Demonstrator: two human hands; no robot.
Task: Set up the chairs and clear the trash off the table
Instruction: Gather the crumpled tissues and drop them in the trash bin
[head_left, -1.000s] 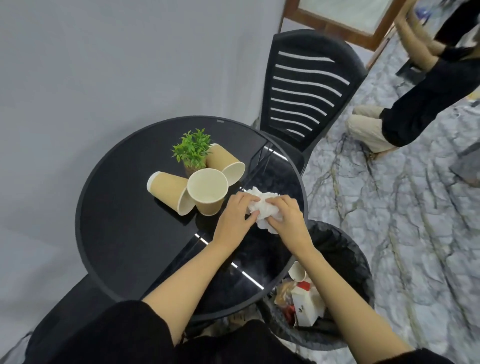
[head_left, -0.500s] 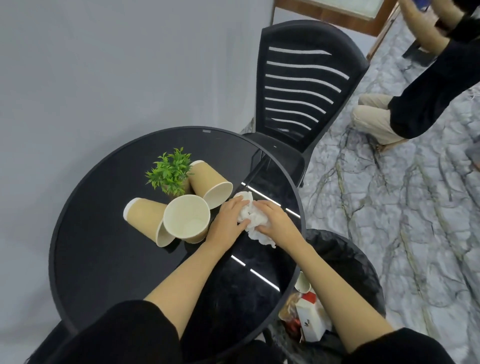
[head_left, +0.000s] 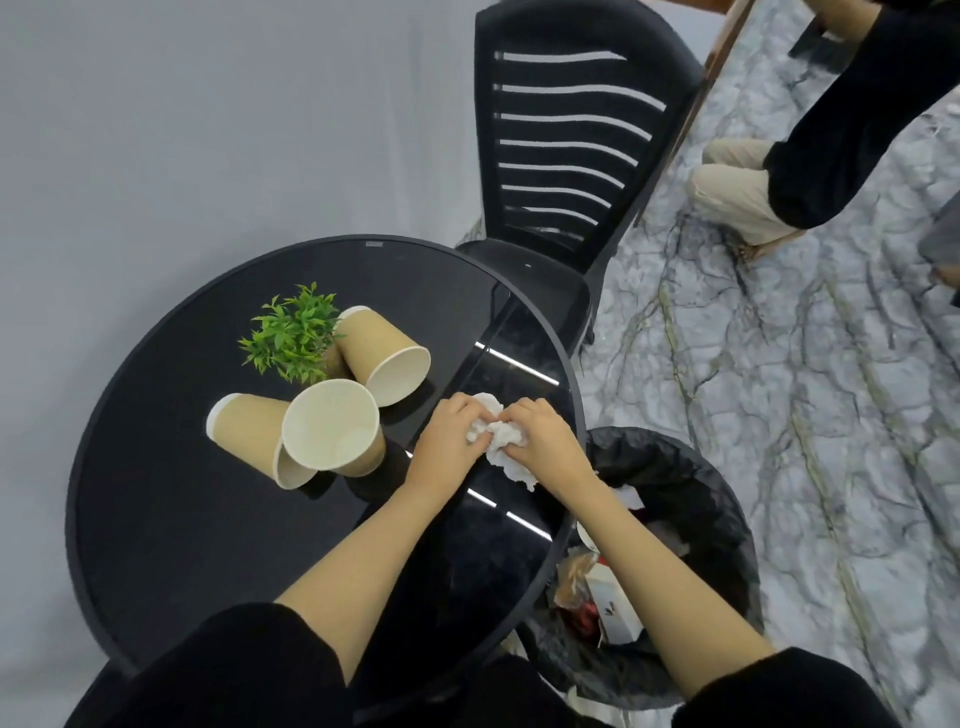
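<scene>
Round black table carries three paper cups, one plant; left hand and right hand together clutch apparently one crumpled tissue between them.

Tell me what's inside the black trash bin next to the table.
The trash bin holds a white carton, a crinkled wrapper, something red and white paper scraps. The table edge and the right forearm cover part of it; deeper contents can't be seen.
</scene>
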